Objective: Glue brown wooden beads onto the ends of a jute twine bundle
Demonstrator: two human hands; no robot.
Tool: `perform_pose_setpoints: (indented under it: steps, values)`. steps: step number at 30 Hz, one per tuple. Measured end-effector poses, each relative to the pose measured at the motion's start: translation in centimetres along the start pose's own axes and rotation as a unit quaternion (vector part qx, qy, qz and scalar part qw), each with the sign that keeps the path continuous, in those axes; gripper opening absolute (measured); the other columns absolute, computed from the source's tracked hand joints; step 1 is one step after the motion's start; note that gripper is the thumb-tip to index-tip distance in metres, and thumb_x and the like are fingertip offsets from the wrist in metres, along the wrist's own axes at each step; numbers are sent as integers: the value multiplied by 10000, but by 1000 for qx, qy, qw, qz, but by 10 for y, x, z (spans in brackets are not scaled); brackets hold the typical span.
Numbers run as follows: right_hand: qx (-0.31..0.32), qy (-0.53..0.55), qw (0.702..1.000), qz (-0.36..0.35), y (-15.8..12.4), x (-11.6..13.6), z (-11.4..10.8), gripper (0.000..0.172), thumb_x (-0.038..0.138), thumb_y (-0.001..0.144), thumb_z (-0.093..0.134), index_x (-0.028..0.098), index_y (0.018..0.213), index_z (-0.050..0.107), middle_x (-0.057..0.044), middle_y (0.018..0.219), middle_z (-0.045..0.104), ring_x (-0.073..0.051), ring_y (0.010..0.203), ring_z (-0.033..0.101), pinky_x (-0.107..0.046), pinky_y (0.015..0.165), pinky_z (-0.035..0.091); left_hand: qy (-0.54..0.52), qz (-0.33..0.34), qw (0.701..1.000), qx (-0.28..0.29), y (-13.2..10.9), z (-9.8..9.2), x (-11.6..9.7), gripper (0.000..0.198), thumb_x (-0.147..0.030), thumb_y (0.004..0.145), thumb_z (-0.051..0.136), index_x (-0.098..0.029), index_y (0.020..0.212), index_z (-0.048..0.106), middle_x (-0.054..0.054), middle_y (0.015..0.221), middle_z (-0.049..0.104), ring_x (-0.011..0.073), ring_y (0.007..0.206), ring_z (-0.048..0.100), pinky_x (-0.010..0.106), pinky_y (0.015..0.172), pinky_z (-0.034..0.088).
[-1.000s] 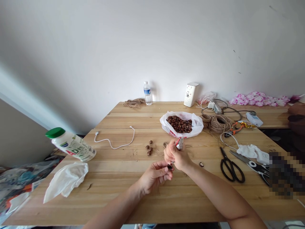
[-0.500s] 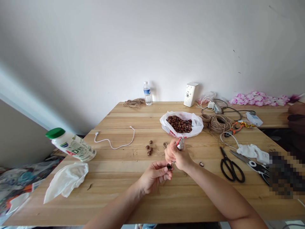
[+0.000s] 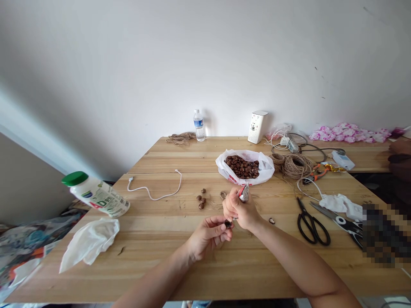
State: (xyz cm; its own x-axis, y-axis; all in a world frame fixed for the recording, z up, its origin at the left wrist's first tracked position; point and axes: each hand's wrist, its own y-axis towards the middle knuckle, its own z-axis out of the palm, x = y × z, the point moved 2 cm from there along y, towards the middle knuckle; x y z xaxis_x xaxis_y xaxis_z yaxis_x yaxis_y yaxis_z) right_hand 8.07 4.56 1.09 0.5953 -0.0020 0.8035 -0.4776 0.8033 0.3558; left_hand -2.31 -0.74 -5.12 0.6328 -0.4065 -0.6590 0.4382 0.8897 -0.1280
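Between the left fingers (image 3: 216, 220) sits a dark shell (image 3: 227, 224).

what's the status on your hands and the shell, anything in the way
Left hand pinching dark shell. Right hand gripping red-and-silver tube, close beside shell. White bag beyond, not between hands.

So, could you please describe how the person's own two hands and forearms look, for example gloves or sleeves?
The ungloved left hand and ungloved right hand show no ring, watch or bracelet. The left forearm and right forearm have no sleeve in view.
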Motion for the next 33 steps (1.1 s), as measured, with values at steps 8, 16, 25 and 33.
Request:
perform_pose_setpoints:
  steps: [8, 16, 25, 33]
  values:
    - [1, 2, 1000, -8, 1, 2, 1, 354, 404, 802, 606, 191, 618, 392, 103, 413, 356, -48, 322, 308, -169, 313, 306, -1, 2, 1000, 5, 0, 0, 1, 185, -140, 675, 714, -121, 859, 702, 78, 808, 679, 127, 639, 630, 243, 631, 495]
    - [-17, -5, 1000, 3, 2, -1, 2, 394, 447, 773, 625, 191, 610, 373, 112, 405, 338, -39, 317, 282, -164, 313, 309, 1, -4, 1000, 9, -1, -1, 1, 169, -154, 672, 720, -112, 834, 702, 77, 791, 677, 125, 629, 625, 239, 631, 490]
    - [-15, -12, 1000, 4, 0, 1, 2, 380, 437, 778, 622, 194, 610, 383, 105, 402, 346, -47, 319, 295, -171, 309, 308, 21, -3, 1000, -6, 1, -3, -1, 203, -190, 694, 708, -95, 873, 688, 67, 682, 662, 109, 607, 608, 212, 625, 479]
    - [6, 21, 1000, 1, -1, 0, 5, 346, 391, 803, 609, 192, 621, 392, 103, 414, 351, -47, 327, 288, -167, 314, 300, 28, 1, 1000, -3, 0, -2, -2, 173, -202, 698, 706, -99, 836, 689, 63, 658, 661, 103, 590, 604, 206, 616, 475]
